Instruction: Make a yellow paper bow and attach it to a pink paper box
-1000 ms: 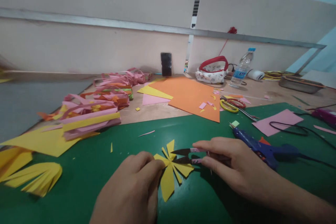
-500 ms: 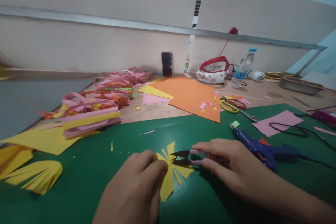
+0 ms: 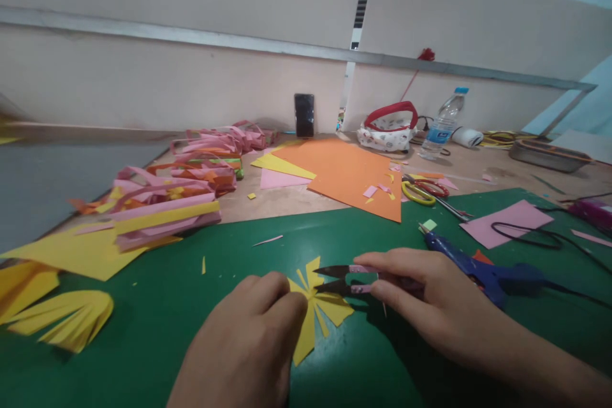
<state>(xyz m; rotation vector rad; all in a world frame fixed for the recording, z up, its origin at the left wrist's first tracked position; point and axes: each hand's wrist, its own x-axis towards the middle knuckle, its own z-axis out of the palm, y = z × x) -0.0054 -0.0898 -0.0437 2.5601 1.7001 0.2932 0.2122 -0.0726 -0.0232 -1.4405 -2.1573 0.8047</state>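
My left hand (image 3: 253,338) is closed in a pinch on the left side of a yellow paper flower (image 3: 305,341), whose narrow petals fan out from its middle; the fingertips are hidden behind the knuckles. In my right hand (image 3: 421,293) is a pair of thread snips (image 3: 358,269) with dark blades and pinkish handles. The blades stand apart, their tips over the flower's centre and right petals. Below it all lies a green mat (image 3: 162,331).
A blue glue gun (image 3: 463,261) lies beyond my right hand, with pink paper (image 3: 509,223) behind it. Scissors (image 3: 421,191), orange paper (image 3: 344,172), a water bottle (image 3: 442,127) and a phone (image 3: 304,115) are farther back. Pink paper bundles (image 3: 167,217) and folded yellow paper (image 3: 71,319) lie left.
The snips and my right hand have shifted slightly right, and the blades are spread a bit wider. My left hand still pinches the flower.
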